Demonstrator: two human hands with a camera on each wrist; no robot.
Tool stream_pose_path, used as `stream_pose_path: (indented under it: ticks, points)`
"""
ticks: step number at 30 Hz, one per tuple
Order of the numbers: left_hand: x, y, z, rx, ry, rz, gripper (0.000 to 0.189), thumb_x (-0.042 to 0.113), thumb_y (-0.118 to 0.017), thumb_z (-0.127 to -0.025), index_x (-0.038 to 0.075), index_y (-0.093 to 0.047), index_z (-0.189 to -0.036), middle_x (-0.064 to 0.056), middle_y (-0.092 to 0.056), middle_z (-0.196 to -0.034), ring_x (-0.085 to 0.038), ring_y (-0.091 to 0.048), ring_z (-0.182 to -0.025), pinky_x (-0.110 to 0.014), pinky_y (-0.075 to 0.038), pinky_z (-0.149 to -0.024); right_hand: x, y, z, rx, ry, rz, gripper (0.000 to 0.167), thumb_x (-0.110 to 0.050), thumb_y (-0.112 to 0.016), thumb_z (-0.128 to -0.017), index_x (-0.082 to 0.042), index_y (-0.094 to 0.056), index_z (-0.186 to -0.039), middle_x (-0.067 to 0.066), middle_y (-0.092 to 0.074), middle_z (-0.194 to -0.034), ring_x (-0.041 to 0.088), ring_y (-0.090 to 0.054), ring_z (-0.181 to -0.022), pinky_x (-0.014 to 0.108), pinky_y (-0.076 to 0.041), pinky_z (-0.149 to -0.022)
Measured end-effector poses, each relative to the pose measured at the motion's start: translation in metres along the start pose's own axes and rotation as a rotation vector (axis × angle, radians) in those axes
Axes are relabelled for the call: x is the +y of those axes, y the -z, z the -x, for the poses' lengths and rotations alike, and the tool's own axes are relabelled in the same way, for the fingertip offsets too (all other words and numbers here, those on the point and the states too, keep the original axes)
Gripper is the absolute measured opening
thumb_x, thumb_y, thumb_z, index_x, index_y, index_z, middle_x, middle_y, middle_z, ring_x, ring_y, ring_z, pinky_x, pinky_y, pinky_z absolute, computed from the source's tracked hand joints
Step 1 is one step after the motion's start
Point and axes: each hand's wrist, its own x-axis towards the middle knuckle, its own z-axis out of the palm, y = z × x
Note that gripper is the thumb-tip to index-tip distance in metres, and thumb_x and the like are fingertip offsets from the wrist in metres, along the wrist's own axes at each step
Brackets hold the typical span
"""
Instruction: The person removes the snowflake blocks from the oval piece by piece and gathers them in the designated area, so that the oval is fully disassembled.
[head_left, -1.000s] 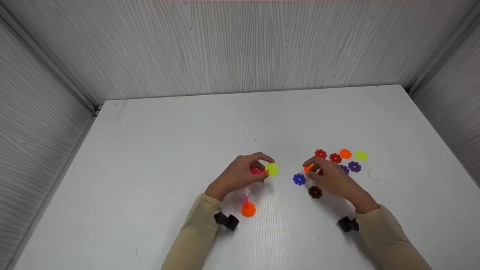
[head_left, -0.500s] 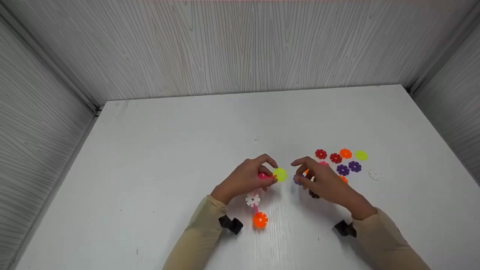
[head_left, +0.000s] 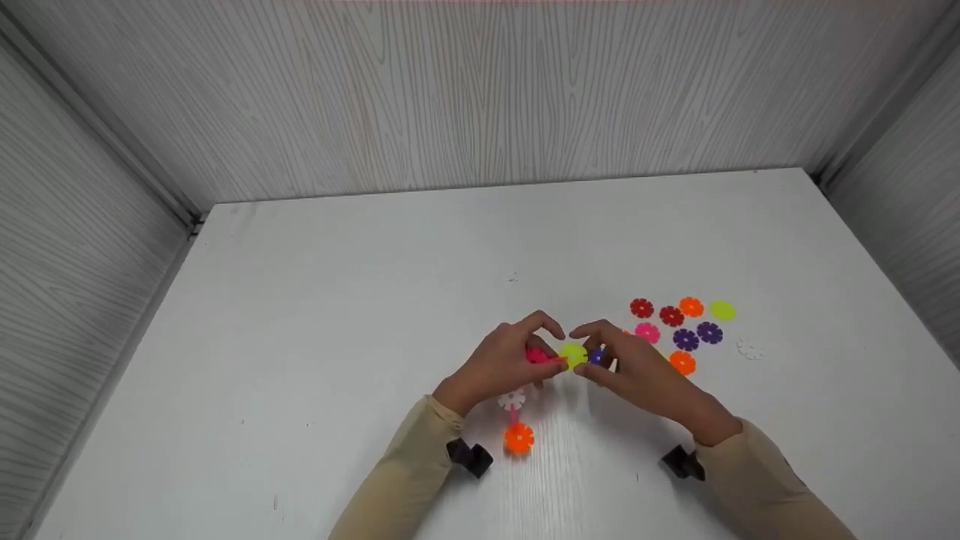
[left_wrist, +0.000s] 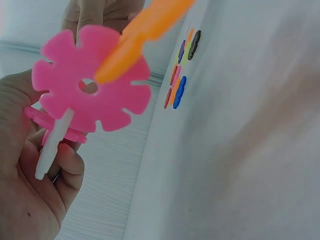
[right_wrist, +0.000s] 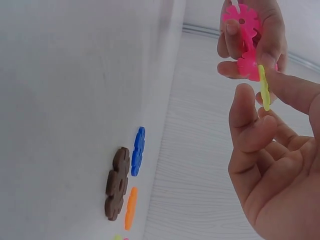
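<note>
My left hand (head_left: pixel 506 364) grips a chain of slotted flower discs by a pink disc (head_left: pixel 537 355). A yellow disc (head_left: pixel 574 356) sits at the chain's upper end, seen edge-on in the right wrist view. Below the hand hang a white disc (head_left: pixel 511 399) and an orange disc (head_left: pixel 519 439), a pink edge between them. The left wrist view shows a pink disc (left_wrist: pixel 95 95) up close with orange and white pieces in its slots. My right hand (head_left: pixel 637 375) is at the yellow disc, its thumb over the lower edge. A gap shows between index fingertip and disc.
Loose discs lie on the white table (head_left: pixel 337 337) right of the hands: red (head_left: pixel 642 308), orange (head_left: pixel 682 363), pink (head_left: pixel 647 333), purple (head_left: pixel 709 332), yellow (head_left: pixel 723 310) and white (head_left: pixel 750 349). Blue (right_wrist: pixel 138 151) and brown (right_wrist: pixel 117 183) discs lie near the right hand. Grey panels stand around the table.
My right hand has moved left from the loose discs to the yellow disc. The left hand has carried the chain rightward, and the two hands now nearly meet.
</note>
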Motion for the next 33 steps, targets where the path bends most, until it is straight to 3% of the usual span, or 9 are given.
stream_pose_path:
  ticks: [11, 15, 20, 28, 33]
  points:
    - [-0.001, -0.003, 0.000, -0.020, -0.004, -0.051, 0.029, 0.023, -0.069, -0.090, 0.010, -0.057, -0.113, -0.008, -0.075, -0.096, -0.007, -0.068, -0.065, -0.018, -0.052, -0.072, -0.001, -0.004, 0.004, 0.022, 0.012, 0.085, 0.044, -0.016, -0.071, -0.087, -0.011, -0.057, -0.128, 0.002, -0.064, -0.089, 0.009, -0.054, -0.073, 0.019, -0.049, -0.060]
    - [0.000, 0.000, 0.000, -0.037, -0.009, -0.043, 0.027, 0.021, -0.066, -0.092, 0.011, -0.058, -0.115, -0.009, -0.075, -0.095, -0.009, -0.067, -0.067, -0.018, -0.052, -0.069, 0.000, -0.005, 0.005, 0.084, 0.102, 0.199, 0.044, -0.016, -0.074, -0.085, -0.009, -0.059, -0.125, 0.002, -0.067, -0.091, 0.008, -0.056, -0.072, 0.019, -0.051, -0.062]
    - [0.003, 0.004, 0.003, -0.071, -0.032, -0.016, 0.024, 0.018, -0.062, -0.094, 0.012, -0.057, -0.117, -0.013, -0.073, -0.093, -0.009, -0.061, -0.062, -0.018, -0.052, -0.066, 0.002, -0.005, 0.005, 0.181, 0.275, 0.308, 0.044, -0.016, -0.080, -0.078, -0.006, -0.062, -0.117, 0.002, -0.070, -0.088, 0.008, -0.058, -0.067, 0.020, -0.052, -0.059]
    - [0.009, 0.010, 0.007, -0.116, -0.139, -0.011, 0.028, 0.016, -0.062, -0.094, 0.007, -0.056, -0.120, -0.018, -0.070, -0.087, -0.004, -0.054, -0.058, -0.016, -0.050, -0.064, 0.006, -0.001, 0.002, 0.248, 0.477, 0.244, 0.042, -0.008, -0.083, -0.069, -0.005, -0.064, -0.107, 0.002, -0.068, -0.085, 0.013, -0.057, -0.065, 0.024, -0.052, -0.056]
    - [0.010, 0.013, 0.007, -0.123, -0.167, -0.020, 0.029, 0.015, -0.063, -0.094, 0.006, -0.059, -0.121, -0.020, -0.069, -0.084, -0.005, -0.054, -0.059, -0.014, -0.049, -0.065, 0.008, 0.000, 0.001, 0.251, 0.509, 0.203, 0.041, -0.005, -0.083, -0.068, -0.004, -0.065, -0.105, 0.002, -0.066, -0.082, 0.013, -0.055, -0.064, 0.024, -0.050, -0.055]
